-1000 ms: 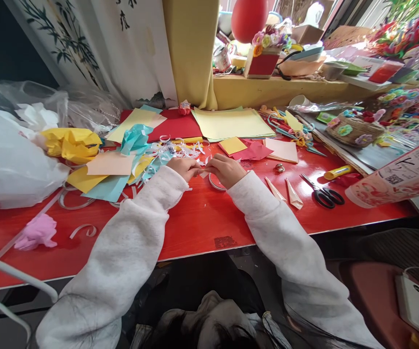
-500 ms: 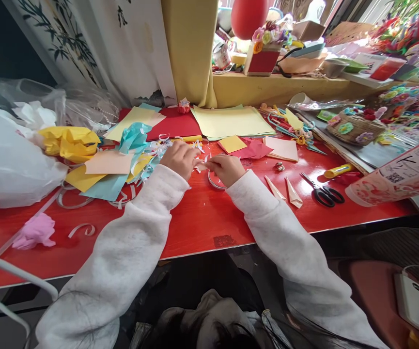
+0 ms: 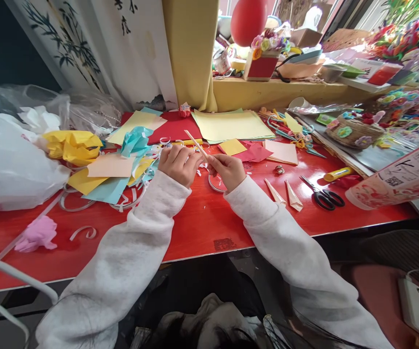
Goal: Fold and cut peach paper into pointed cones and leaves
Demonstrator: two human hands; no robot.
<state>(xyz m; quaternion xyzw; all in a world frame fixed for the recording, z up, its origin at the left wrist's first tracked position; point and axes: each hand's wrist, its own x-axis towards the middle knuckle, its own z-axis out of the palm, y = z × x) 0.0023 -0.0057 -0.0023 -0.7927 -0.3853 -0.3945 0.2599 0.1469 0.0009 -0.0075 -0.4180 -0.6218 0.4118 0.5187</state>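
Note:
A narrow, pale folded paper [image 3: 194,141] slants up and left between my hands, above the red table. My right hand [image 3: 228,169] pinches its lower end between thumb and fingers. Curled fingers of my left hand [image 3: 177,164] close against the paper from the other side; their tips are partly hidden. Below the hands, a ring-shaped roll of tape or ribbon [image 3: 216,184] lies on the table. Two pointed, folded pale papers [image 3: 275,191] lie to the right of my right hand, beside black-handled scissors [image 3: 323,194].
Coloured paper sheets [image 3: 233,127] lie behind my hands. Paper scraps, a crumpled teal paper [image 3: 136,139] and a white plastic bag [image 3: 13,165] crowd the left. A pink patterned cup [image 3: 398,174] lies tilted at right, near a yellow tube [image 3: 338,174] and small metal bells [image 3: 279,169].
The folded paper has swung up from lying nearly level between my fingertips and now points up and left. My right hand has turned slightly; the view has shifted a little.

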